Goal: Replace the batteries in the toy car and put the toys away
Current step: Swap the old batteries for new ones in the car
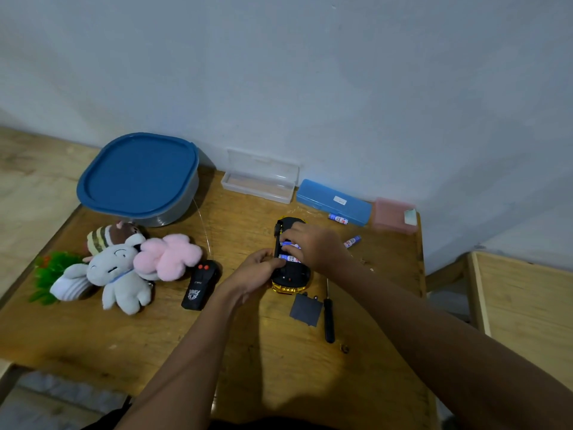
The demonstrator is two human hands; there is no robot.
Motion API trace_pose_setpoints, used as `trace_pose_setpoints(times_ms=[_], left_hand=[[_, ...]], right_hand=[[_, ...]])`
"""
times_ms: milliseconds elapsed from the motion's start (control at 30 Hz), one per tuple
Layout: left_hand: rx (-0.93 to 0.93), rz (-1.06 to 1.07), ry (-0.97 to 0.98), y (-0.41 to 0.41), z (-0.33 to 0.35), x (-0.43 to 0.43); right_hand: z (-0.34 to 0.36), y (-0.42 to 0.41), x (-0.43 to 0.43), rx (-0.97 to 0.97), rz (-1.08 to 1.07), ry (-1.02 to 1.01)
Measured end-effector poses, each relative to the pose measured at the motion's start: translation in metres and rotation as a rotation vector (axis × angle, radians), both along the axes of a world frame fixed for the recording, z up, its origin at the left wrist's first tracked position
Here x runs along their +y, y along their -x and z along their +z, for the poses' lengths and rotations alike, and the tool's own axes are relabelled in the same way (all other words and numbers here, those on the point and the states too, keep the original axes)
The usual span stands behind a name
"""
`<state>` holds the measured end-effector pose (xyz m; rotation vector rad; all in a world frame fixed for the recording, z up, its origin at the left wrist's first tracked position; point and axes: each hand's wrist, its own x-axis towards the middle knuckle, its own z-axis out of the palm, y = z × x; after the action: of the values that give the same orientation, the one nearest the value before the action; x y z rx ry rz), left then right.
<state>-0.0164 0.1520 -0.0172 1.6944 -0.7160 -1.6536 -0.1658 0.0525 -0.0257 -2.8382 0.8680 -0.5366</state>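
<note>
The yellow toy car (290, 276) lies upside down mid-table, its battery bay uncovered with blue-and-white batteries (290, 259) inside. My left hand (259, 270) grips the car's left side. My right hand (313, 245) rests over the bay, fingertips pressing on a battery there. Two loose batteries (338, 218) (352, 242) lie to the right of the car. The black battery cover (305, 309) and a black screwdriver (329, 318) lie just in front of the car. The black remote (200, 285) sits to the left.
Several plush toys (119, 268) are heaped at the left. A grey tub with a blue lid (139, 176) stands behind them. A clear open case (259, 178), a blue case (333, 201) and a pink box (393, 215) line the wall. A wooden crate (524, 302) stands at the right.
</note>
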Motion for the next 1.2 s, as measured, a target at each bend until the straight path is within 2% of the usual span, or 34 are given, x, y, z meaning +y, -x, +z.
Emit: trace_pose_setpoints(times_ms=[200,300,400,533,600,700,933,1067,1200], left_hand=[[-0.024,-0.047,0.025,-0.011,0.007,-0.001],[-0.048,-0.068,0.039,-0.014,0.012,-0.001],[-0.083,-0.07,0.08,-0.016,0.015,-0.002],[-0.112,-0.071,0.145,-0.017,0.024,-0.001],[-0.126,-0.072,0.176,-0.019,0.028,0.002],[-0.123,-0.076,0.228,-0.018,0.035,0.009],[-0.119,-0.106,0.302,-0.022,0.036,0.023],[-0.106,-0.112,0.328,-0.03,0.035,0.025],[-0.116,-0.128,0.338,-0.035,0.034,0.024]], right_hand=[[0.009,0.006,-0.002,0.05,0.062,-0.018],[0.02,-0.001,0.001,0.031,-0.002,-0.089],[0.029,-0.013,0.012,-0.092,-0.19,-0.193],[0.037,-0.031,0.024,-0.205,-0.464,-0.502],[0.04,-0.04,0.031,-0.248,-0.595,-0.562],[0.043,-0.05,0.041,-0.271,-0.764,-0.548],[0.047,-0.058,0.054,-0.424,-0.748,-0.579],[0.047,-0.056,0.056,-0.498,-0.691,-0.479],[0.044,-0.047,0.061,-0.414,-0.576,-0.432]])
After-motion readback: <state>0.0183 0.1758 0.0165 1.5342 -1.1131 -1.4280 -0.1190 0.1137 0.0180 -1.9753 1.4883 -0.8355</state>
